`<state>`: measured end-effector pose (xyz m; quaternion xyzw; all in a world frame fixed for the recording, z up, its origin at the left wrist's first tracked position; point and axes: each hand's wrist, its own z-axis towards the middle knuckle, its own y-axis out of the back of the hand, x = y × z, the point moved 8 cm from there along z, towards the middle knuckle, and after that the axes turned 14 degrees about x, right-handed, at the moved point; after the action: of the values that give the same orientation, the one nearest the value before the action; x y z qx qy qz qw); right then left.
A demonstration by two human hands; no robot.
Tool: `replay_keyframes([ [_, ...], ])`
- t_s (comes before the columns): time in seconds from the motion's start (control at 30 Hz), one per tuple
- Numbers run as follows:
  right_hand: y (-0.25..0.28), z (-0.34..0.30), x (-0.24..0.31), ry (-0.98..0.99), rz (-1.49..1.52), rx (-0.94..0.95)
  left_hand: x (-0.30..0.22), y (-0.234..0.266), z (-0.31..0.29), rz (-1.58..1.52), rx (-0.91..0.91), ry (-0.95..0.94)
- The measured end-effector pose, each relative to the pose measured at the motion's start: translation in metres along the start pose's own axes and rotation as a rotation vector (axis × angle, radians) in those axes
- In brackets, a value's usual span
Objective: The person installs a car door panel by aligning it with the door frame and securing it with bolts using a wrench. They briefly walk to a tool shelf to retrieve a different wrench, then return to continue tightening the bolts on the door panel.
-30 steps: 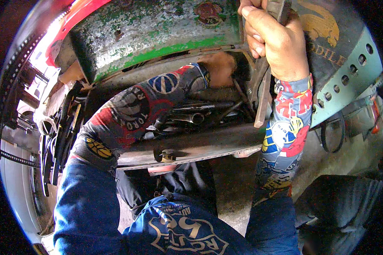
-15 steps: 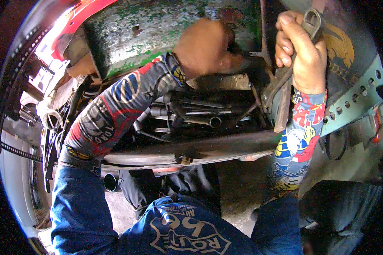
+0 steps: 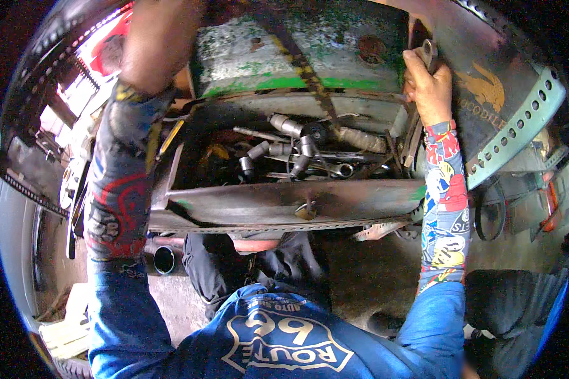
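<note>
My right hand [image 3: 428, 85] is closed around a wrench [image 3: 430, 52], whose ring end sticks up above the fist. It is at the right rear corner of an open metal drawer [image 3: 246, 201]. My left hand [image 3: 161, 47] is raised at the upper left, smeared by motion, its fingers cut off by the top edge. A long dark strip with yellow marks [image 3: 297, 63] slants down from the top into the drawer; whether my left hand holds it I cannot tell. Inside the drawer lie several silver sockets [image 3: 286, 125] and a ring-ended wrench [image 3: 342, 170].
Behind the drawer stands a worn green metal panel [image 3: 234, 54]. A pale green perforated metal bar [image 3: 515, 129] angles along the right. A yellow-marked thin tool [image 3: 171, 138] lies left of the drawer. An open-ended pipe [image 3: 164, 259] is below it.
My left hand has swung from over the drawer to the upper left, uncovering the drawer's contents. My right hand, still gripping the wrench, appears lower and farther left. The slanting strip has come into view.
</note>
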<state>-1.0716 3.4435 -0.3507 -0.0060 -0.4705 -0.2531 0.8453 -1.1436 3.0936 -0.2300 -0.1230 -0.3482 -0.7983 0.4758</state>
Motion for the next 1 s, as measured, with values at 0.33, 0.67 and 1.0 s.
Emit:
replay_keyframes([
  [0.33,-0.157,0.007,0.043,0.415,-0.705,0.346,0.091,0.043,-0.134,-0.849,-0.019,0.559],
  [0.67,-0.241,-0.06,0.026,0.617,-0.796,1.012,0.143,0.028,-0.224,-1.749,-0.509,0.816],
  [1.0,-0.153,-0.146,0.093,-0.107,0.202,0.275,0.031,-0.005,-0.197,-1.984,-0.652,0.773],
])
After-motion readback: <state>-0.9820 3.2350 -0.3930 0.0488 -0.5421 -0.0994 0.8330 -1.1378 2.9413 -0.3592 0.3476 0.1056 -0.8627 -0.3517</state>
